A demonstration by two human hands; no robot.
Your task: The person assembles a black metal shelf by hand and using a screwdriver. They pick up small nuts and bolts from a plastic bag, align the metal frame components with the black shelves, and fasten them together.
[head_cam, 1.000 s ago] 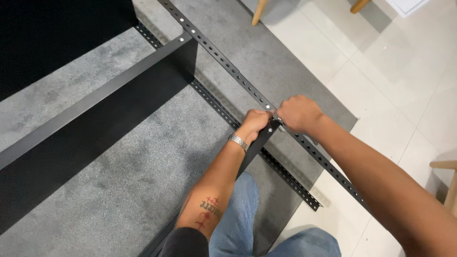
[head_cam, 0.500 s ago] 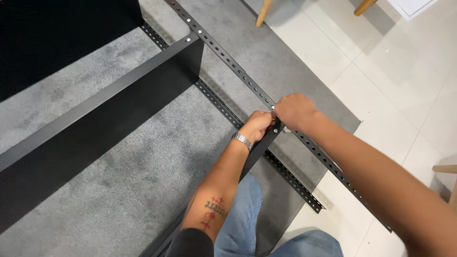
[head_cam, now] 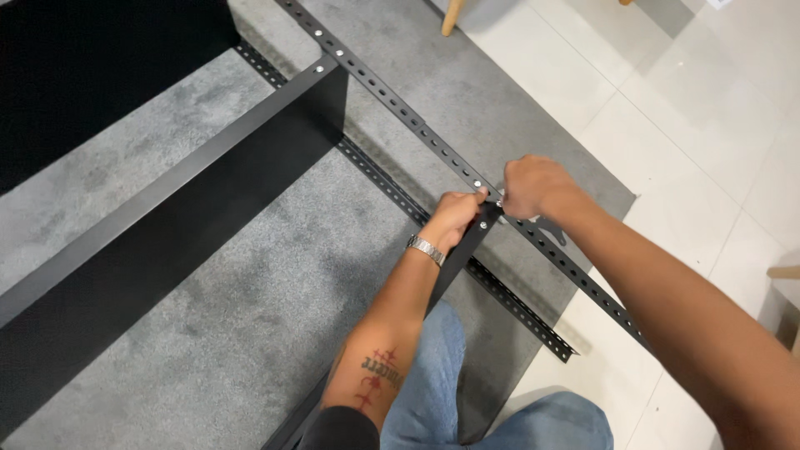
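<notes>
A black metal shelf frame lies on its side on a grey carpet (head_cam: 250, 333). Its upper perforated upright rail (head_cam: 392, 98) runs diagonally from top centre to the right. My left hand (head_cam: 457, 215), with a metal watch on the wrist, grips the end of a black shelf panel (head_cam: 454, 265) where it meets this rail. My right hand (head_cam: 529, 185) is closed around the rail at the same joint, fingers pinched on a small fastener I cannot make out. A second perforated rail (head_cam: 508, 304) lies lower, on the carpet.
Another black shelf panel (head_cam: 167, 225) crosses the frame to the left, bolted to the upper rail. A larger black panel (head_cam: 92, 67) fills the top left. White floor tiles (head_cam: 708, 125) lie right of the carpet edge. A wooden furniture leg (head_cam: 452, 17) stands at top. My jeans-clad knees (head_cam: 433, 392) are below.
Both hands stay at the same joint of rail and panel; the view has shifted slightly, and my right hand's fingers have turned a little at the fastener.
</notes>
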